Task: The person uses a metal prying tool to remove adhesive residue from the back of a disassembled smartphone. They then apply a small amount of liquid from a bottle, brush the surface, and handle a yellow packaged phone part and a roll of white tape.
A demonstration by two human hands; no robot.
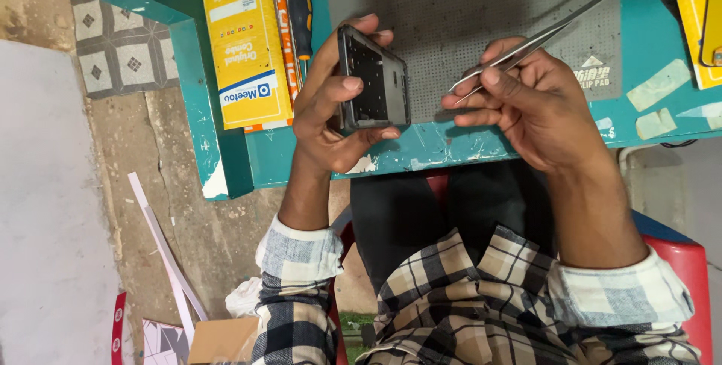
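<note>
The left hand clamps the dark rectangular phone frame; right hand fingers pinch thin metal tweezers beside it. Better keep the frame steady.

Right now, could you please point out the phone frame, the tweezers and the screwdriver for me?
phone frame [374,79]: head view, on its dark inner face, held in the left hand.
tweezers [526,48]: head view, mid-shaft, gripped by the right hand.
screwdriver [301,15]: head view, on its dark handle.
</note>
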